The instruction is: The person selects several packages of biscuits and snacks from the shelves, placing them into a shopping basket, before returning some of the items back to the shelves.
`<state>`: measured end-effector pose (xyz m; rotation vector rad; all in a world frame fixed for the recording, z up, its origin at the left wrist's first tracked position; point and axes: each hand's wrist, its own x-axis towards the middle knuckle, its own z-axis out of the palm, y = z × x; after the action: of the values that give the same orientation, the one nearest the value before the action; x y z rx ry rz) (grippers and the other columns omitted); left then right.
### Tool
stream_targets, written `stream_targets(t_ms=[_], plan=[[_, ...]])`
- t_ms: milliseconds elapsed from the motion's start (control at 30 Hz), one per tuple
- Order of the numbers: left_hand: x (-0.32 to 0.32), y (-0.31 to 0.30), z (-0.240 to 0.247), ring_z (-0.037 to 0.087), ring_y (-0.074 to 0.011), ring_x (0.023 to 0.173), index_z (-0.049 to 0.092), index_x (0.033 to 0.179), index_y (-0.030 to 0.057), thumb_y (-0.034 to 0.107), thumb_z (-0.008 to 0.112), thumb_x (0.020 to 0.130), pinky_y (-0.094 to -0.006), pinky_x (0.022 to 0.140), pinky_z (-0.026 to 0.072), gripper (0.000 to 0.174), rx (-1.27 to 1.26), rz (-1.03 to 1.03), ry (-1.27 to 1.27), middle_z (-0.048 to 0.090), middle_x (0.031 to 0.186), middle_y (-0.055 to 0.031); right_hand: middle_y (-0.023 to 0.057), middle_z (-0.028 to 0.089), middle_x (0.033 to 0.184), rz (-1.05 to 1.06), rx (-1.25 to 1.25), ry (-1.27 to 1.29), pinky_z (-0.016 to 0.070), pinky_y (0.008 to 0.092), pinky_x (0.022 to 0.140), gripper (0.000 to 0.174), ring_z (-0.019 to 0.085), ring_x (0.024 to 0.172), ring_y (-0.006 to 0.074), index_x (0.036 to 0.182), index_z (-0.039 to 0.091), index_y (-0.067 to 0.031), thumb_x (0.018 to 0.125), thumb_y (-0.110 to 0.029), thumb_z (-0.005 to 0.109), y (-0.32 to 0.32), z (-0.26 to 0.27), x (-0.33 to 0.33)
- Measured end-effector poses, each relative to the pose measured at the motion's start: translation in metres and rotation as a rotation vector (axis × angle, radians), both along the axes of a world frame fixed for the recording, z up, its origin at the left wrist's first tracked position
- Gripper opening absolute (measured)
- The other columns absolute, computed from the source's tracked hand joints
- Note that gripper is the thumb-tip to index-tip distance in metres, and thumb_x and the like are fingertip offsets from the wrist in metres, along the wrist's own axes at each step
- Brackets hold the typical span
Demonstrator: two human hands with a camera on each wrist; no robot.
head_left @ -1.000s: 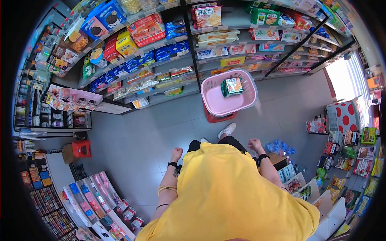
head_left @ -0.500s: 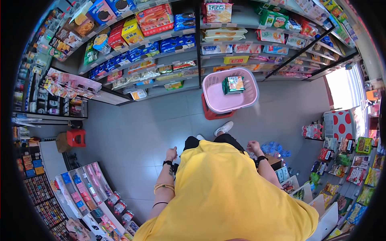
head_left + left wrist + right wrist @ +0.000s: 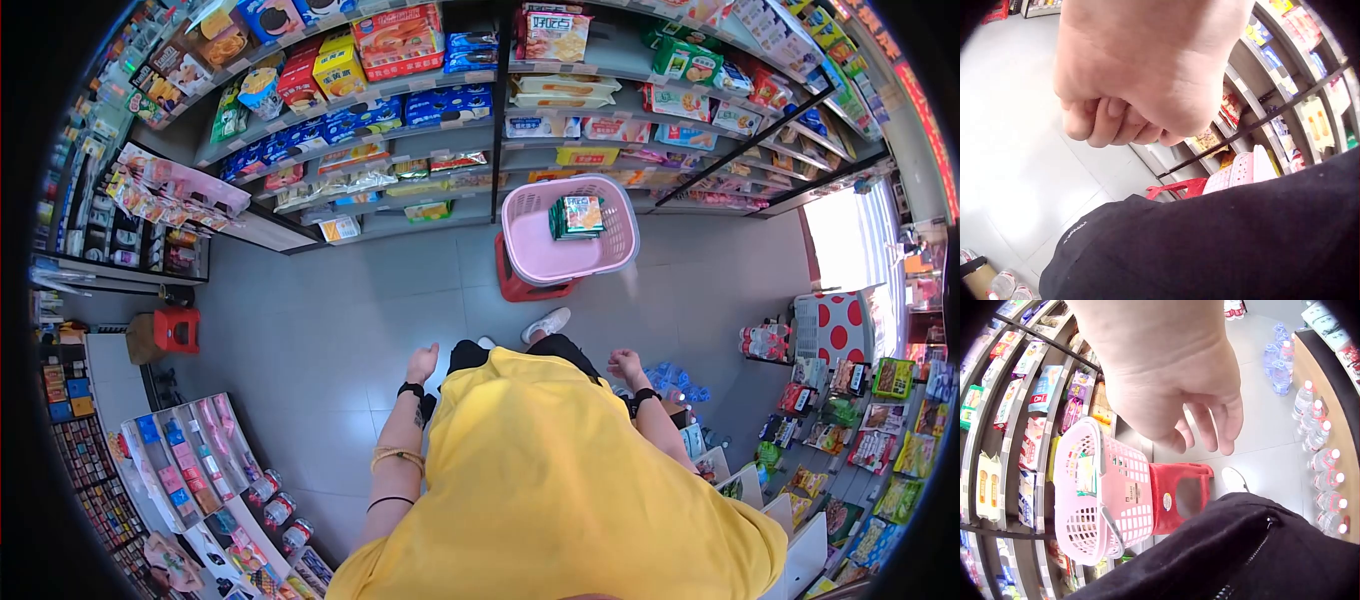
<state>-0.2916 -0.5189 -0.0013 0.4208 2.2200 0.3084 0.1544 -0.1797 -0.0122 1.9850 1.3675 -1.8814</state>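
Observation:
Both hands hang at the person's sides, holding nothing. On the left, the left hand [image 3: 422, 362] hangs over the floor, and the left wrist view shows its fingers [image 3: 1107, 122] curled towards the palm. The right hand [image 3: 627, 364] is by the right hip, its fingers [image 3: 1204, 428] loosely bent. Ahead of the person, out of both hands' reach, a pink plastic basket [image 3: 528, 235] sits on a red stool [image 3: 522, 287]. Inside the basket lies a small stack of green and white snack packs [image 3: 578, 217].
Shelves [image 3: 470, 205] of boxed and bagged snacks line the wall beyond the basket. A low white display rack [image 3: 180, 470] stands at left, and bagged snacks [image 3: 830, 437] hang at right. Several water bottles [image 3: 1325, 481] stand near the right leg. A second red stool [image 3: 177, 328] is farther left.
The head view has shifted a little, so the shelves and racks sit somewhat differently in it. Both hands have swung slightly at the person's sides. The basket and packs stay in place.

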Motion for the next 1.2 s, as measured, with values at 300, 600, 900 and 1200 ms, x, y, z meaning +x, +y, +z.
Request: stream_targets(t_ms=[300, 600, 900, 1200], plan=[[0.019, -0.042, -0.044, 0.065, -0.0346, 0.081, 0.062, 0.070, 0.0043, 0.031, 0.073, 0.069, -0.0414, 0.076, 0.0511, 0.029, 0.095, 0.013, 0.072, 0.066, 0.077, -0.0187, 0.0044, 0.066, 0.089, 0.035, -0.027, -0.022, 0.0508, 0.0319, 0.060, 0.018, 0.068, 0.070, 0.0203, 0.105, 0.058, -0.0109, 0.090, -0.021, 0.058, -0.006, 0.003, -0.001], [0.030, -0.094, -0.081, 0.064, -0.0218, 0.070, 0.064, 0.081, 0.0087, 0.003, 0.071, 0.063, -0.0340, 0.065, 0.0515, 0.021, 0.135, -0.031, -0.119, 0.065, 0.072, -0.0065, 0.0046, 0.065, 0.090, 0.050, -0.021, -0.001, 0.0510, 0.0318, 0.059, 0.021, 0.068, 0.070, 0.0204, 0.106, 0.057, -0.0104, 0.090, -0.024, 0.059, 0.005, -0.004, -0.016], [0.014, -0.067, -0.053, 0.063, -0.0197, 0.069, 0.063, 0.086, 0.0091, 0.002, 0.071, 0.063, -0.0337, 0.065, 0.0516, 0.026, 0.174, 0.022, -0.133, 0.063, 0.070, -0.0051, 0.0049, 0.065, 0.088, 0.054, -0.001, 0.036, 0.0503, 0.0297, 0.056, 0.020, 0.068, 0.069, 0.0198, 0.105, 0.058, -0.0101, 0.090, -0.023, 0.059, 0.008, -0.007, -0.010], [0.014, -0.052, -0.055, 0.063, -0.0209, 0.065, 0.063, 0.083, 0.0123, 0.010, 0.070, 0.064, -0.0345, 0.064, 0.0514, 0.020, 0.176, 0.027, -0.113, 0.062, 0.066, -0.0054, 0.0049, 0.066, 0.087, 0.022, -0.013, 0.013, 0.0505, 0.0303, 0.055, 0.021, 0.068, 0.068, 0.0199, 0.106, 0.058, -0.0105, 0.089, -0.022, 0.059, -0.006, -0.011, 0.006]])
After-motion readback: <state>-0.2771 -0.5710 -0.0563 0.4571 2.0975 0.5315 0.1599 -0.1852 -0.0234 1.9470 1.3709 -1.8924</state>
